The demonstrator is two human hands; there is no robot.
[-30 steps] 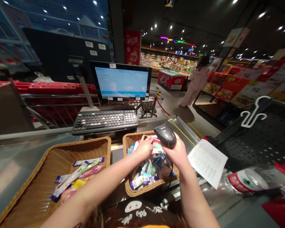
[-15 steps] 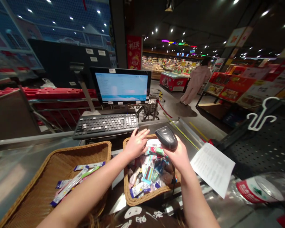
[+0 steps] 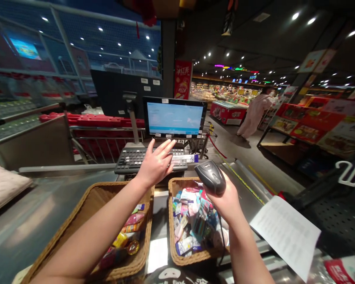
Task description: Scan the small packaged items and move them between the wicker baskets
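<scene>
My right hand is closed around a black handheld barcode scanner, held over the right wicker basket, which is full of small snack packets. My left hand is raised above the keyboard with its fingers stretched out. A long white and purple packet shows past its fingertips on the keyboard; I cannot tell whether the fingers touch it. The left wicker basket holds a few packets under my left forearm.
A till screen stands behind the keyboard. A printed sheet lies at the right on the steel counter. A pale cushion rests at far left. Red carts and railings are behind; a person in pink stands in the aisle.
My left hand has left the right basket and risen to the keyboard with fingers opening. The view has tilted up and shifted. The scanner stays in my right hand.
</scene>
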